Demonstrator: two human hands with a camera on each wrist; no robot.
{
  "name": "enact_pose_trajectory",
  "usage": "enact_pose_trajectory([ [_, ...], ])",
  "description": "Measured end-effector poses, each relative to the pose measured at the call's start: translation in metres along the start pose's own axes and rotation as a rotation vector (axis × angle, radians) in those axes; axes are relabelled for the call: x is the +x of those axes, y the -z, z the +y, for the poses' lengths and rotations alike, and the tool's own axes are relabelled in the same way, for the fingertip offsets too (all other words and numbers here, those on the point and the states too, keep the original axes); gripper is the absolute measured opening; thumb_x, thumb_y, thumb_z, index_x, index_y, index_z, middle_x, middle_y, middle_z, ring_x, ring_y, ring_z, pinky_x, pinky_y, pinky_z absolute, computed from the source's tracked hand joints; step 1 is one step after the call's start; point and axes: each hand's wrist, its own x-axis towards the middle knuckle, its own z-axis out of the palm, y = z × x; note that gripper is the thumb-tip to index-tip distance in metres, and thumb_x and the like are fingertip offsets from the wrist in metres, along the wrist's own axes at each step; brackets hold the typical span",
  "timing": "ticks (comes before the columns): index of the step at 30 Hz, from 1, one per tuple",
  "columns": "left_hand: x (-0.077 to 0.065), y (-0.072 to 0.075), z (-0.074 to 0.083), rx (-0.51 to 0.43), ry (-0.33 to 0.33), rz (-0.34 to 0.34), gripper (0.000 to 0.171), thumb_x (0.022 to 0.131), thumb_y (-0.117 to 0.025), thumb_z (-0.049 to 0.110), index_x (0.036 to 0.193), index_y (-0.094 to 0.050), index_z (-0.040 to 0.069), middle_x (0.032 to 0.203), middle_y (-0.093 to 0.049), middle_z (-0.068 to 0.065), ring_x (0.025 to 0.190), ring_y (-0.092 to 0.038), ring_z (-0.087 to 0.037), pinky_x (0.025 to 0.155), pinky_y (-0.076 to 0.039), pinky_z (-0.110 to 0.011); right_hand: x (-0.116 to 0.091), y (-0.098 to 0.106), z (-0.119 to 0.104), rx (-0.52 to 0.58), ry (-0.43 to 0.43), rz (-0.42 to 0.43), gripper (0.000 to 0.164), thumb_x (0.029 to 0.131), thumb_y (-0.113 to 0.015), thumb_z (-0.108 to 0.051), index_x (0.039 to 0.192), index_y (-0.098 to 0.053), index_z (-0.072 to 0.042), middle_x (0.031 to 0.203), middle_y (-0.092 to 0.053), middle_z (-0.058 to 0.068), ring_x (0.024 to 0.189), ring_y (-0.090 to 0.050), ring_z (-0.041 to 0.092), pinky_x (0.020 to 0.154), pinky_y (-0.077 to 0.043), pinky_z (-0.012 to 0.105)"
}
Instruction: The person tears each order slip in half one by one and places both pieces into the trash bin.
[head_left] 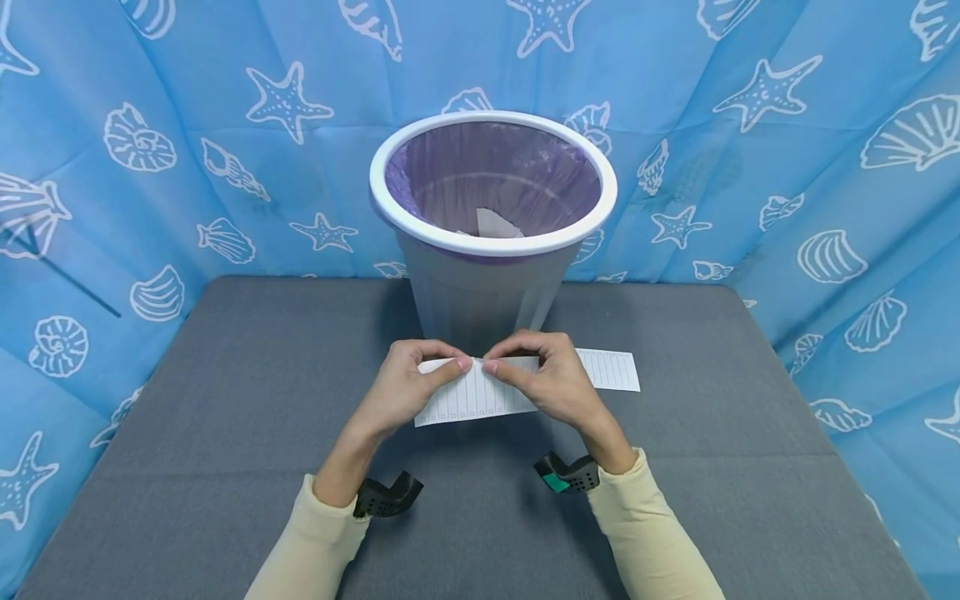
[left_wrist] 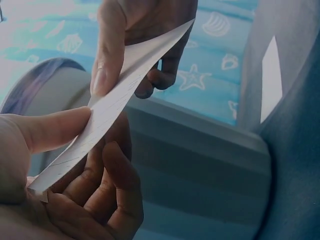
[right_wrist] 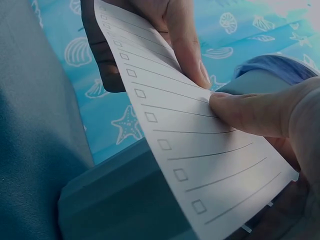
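A slip of white lined paper [head_left: 467,395] with a row of small checkboxes along one long edge is held up in front of the bin. My left hand [head_left: 408,379] pinches its upper edge between thumb and fingers, left of the middle. Just to the right, my right hand [head_left: 551,379] pinches the same edge, the two thumb tips close together. In the right wrist view the paper [right_wrist: 185,145] bows slightly, its lines and checkboxes facing the camera. Both thumbs lie on the lined face, with fingers behind it.
A grey-white trash bin [head_left: 480,287] with a white rim and purple liner stands behind the hands, a scrap of white paper [head_left: 497,223] inside. Another lined paper slip [head_left: 611,370] lies on the grey table [head_left: 225,433] at right. A blue seashell-patterned curtain [head_left: 300,183] hangs behind.
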Motion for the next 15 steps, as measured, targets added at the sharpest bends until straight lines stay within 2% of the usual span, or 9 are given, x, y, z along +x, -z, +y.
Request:
enact_pose_trajectory([
  [8,0.0006,-0.0011,-0.0013,-0.024,0.036,0.018,0.019,0.099,-0.067,0.010,0.106,-0.075,-0.005,0.090,-0.072,-0.013,0.065,-0.068,-0.021,0.057,-0.053,-0.027,-0.0001,-0.0024,0.0013,-0.010,-0.008,0.013,0.006,0.089,-0.079,-0.006,0.094,-0.079,-0.004,0.087,-0.074,0.005,0.072,-0.067,0.029,0.062,-0.053,0.030],
  [15,0.0017,-0.0001,-0.0039,0.027,0.018,0.070,0.024,0.099,-0.068,0.014,0.106,-0.074,-0.008,0.094,-0.072,-0.017,0.068,-0.066,-0.021,0.059,-0.052,-0.028,0.0008,-0.0018,0.0018,-0.007,0.019,0.034,0.007,0.089,-0.078,-0.004,0.095,-0.079,-0.003,0.090,-0.074,0.005,0.084,-0.068,0.021,0.075,-0.055,0.036],
])
